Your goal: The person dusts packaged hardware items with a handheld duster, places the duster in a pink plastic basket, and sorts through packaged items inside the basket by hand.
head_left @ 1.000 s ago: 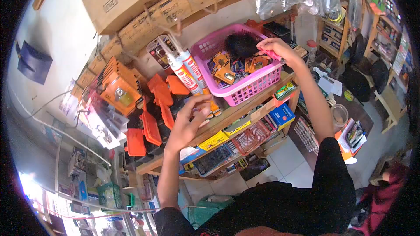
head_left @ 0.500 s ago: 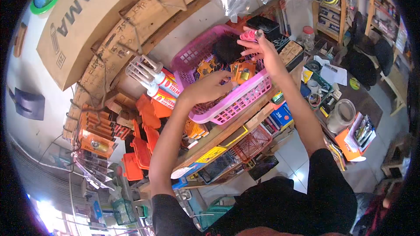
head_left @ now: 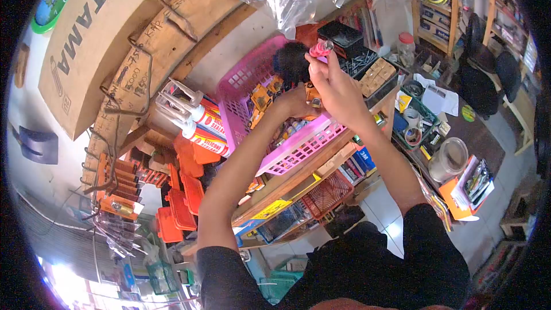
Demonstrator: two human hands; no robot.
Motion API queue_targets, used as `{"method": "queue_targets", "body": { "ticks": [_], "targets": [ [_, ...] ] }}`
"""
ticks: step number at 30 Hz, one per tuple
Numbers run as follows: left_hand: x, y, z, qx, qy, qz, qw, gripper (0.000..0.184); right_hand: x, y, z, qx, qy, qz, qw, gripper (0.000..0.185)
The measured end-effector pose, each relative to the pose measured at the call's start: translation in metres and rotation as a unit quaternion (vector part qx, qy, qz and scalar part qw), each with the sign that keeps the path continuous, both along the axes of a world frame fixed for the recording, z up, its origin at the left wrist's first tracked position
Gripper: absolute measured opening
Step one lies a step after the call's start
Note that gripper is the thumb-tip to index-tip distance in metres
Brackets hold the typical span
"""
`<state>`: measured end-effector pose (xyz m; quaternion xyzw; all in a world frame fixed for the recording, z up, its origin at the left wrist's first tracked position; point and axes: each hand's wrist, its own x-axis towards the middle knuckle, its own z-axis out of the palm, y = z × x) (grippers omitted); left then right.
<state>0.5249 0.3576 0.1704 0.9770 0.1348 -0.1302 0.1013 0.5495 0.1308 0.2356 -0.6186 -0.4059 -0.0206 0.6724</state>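
Note:
A pink plastic basket (head_left: 307, 148) on the wooden shelf holds orange-yellow packets (head_left: 264, 96) and other small goods. My left hand (head_left: 291, 106) is down inside it, fingers curled among the packets and partly hidden, so what they grip cannot be made out. An orange packet (head_left: 311, 93) shows just beyond those fingers. Over the basket's right side, my right hand (head_left: 340, 93) is raised, closed on a small pink object (head_left: 321, 50) at its fingertips. A black bundle (head_left: 291, 62) sits at the basket's far end.
Silicone sealant tubes (head_left: 204, 132) stand left of the basket, near orange containers (head_left: 182, 204). Beyond it are a black tray (head_left: 340, 35), screws (head_left: 359, 62) and wooden blocks (head_left: 377, 77). Plastic bags (head_left: 287, 0) hang overhead. A red basket (head_left: 327, 194) sits on the lower shelf.
My left hand has moved right and deeper among the packets. My right hand's spread fingers have drawn together, still holding the pink object. The view has shifted slightly.

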Motion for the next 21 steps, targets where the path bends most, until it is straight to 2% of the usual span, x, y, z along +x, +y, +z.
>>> {"method": "queue_targets", "body": {
  "ticks": [3,6,8,11,12,15,16,20,21],
  "targets": [
    [0.001,0.022,-0.008,-0.029,-0.043,-0.025,0.998,0.115,0.001,0.002,0.000,0.008,-0.009,0.005,1.000,0.063],
    [-0.006,0.017,0.020,-0.020,-0.053,-0.042,0.998,0.101,0.003,0.003,-0.003,0.010,0.005,0.024,1.000,0.060],
    [-0.012,0.026,0.021,-0.053,-0.108,-0.049,0.991,0.077,0.005,0.005,-0.005,0.021,0.025,0.041,0.999,0.057],
    [-0.031,0.012,0.072,-0.154,0.006,0.036,0.987,0.057,0.006,0.009,-0.008,0.069,0.005,0.049,0.996,0.055],
    [-0.038,0.004,0.085,-0.103,0.018,0.100,0.989,0.047,0.006,0.007,-0.007,0.060,0.005,0.049,0.997,0.055],
    [-0.055,0.022,0.089,-0.176,-0.047,0.110,0.977,0.037,0.002,-0.001,-0.006,0.033,0.007,0.059,0.998,0.054],
    [-0.056,0.030,0.085,-0.148,-0.037,0.158,0.976,0.036,0.002,-0.002,-0.006,0.029,0.005,0.064,0.997,0.054],
    [-0.063,0.047,0.079,-0.110,-0.149,0.112,0.976,0.034,0.004,-0.006,-0.002,0.044,-0.026,0.064,0.997,0.056],
    [-0.061,0.050,0.076,-0.086,-0.187,0.087,0.975,0.033,0.004,-0.007,-0.001,0.044,0.014,0.105,0.993,0.058]
  ]
}}
